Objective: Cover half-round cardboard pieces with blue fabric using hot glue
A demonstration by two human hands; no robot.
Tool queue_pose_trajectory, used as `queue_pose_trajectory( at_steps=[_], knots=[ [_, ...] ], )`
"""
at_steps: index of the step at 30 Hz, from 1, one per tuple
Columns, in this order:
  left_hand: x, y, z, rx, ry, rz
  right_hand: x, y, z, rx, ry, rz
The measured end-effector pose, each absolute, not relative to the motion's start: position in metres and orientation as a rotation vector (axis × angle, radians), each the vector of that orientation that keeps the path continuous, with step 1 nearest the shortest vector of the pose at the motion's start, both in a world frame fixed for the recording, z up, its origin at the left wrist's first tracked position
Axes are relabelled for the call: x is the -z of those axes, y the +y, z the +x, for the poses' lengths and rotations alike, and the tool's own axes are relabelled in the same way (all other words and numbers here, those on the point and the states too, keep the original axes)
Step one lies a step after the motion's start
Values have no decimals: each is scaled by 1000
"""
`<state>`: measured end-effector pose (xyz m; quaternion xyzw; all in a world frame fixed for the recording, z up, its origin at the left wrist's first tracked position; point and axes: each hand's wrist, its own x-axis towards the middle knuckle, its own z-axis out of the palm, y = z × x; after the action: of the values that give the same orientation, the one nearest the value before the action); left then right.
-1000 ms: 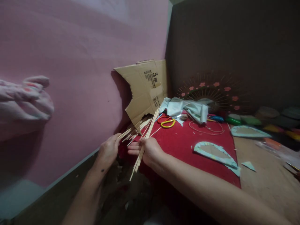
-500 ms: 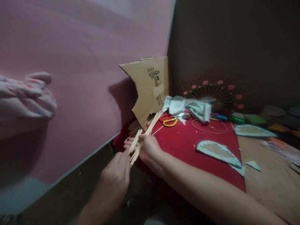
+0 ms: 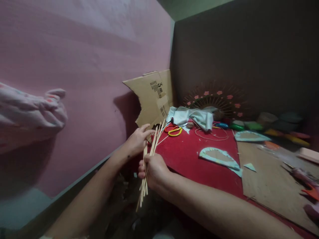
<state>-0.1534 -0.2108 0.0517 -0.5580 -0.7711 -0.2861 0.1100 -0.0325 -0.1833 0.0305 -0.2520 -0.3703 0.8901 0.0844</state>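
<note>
My right hand (image 3: 156, 171) is wrapped round a bundle of thin pale wooden sticks (image 3: 155, 141), whose lower ends splay out beneath the fist. Beyond it and to the left, my left hand (image 3: 141, 138) reaches to the upper part of the bundle; its thumb and fingers are apart, and they are at the sticks' left side. Red and yellow handled scissors (image 3: 174, 130) lie on the red cloth (image 3: 184, 154) just right of the stick tips. One single stick slants out to the right from the bundle.
Printed cardboard (image 3: 152, 96) leans at the pink wall. Pale blue fabric (image 3: 191, 117) and a loop of string (image 3: 211, 133) lie behind. Two cardboard arcs edged in blue fabric (image 3: 219, 157) are to the right, beside a brown board (image 3: 269, 176). A flowered fan shape (image 3: 211, 99) stands at the back.
My right hand has closed round the sticks, which now stand steeper. My left hand has moved from the bundle's lower end up to its upper part. The view has shifted slightly right.
</note>
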Motion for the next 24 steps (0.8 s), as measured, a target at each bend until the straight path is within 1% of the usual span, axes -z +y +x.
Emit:
queue_pose_trajectory(
  at_steps=[2,4,7,10,13,15,18,19,20,22,24],
  knots=[
    [-44,-185,-176,907,-2263,-1579,-36,-186,-13,-2673,-1093,-864],
    [-42,-175,-190,1001,-2256,-1509,-40,-186,10,-2730,-1112,-907],
    [-48,-182,-196,1193,-2227,-1415,-45,-182,45,-2817,-1188,-887],
    [-51,-198,-190,1470,-2166,-1263,-52,-173,79,-2855,-1188,-801],
    [-44,-207,-171,1817,-2073,-1004,-65,-157,102,-2742,-1177,-770],
    [-37,-206,-150,2012,-2051,-958,-73,-144,110,-2621,-1174,-715],
    [-34,-187,-108,2263,-2181,-1221,-77,-126,108,-2501,-1150,-649],
    [-35,-177,-94,2527,-2262,-1484,-76,-121,104,-2490,-1140,-637],
    [-37,-166,-82,2780,-2234,-1658,-75,-117,100,-2485,-1130,-634],
    [-43,-140,-63,3152,-2151,-1974,-70,-110,91,-2491,-1099,-624],
    [-49,-116,-52,3453,-2047,-2048,-67,-102,84,-2472,-1033,-576]
  ],
)
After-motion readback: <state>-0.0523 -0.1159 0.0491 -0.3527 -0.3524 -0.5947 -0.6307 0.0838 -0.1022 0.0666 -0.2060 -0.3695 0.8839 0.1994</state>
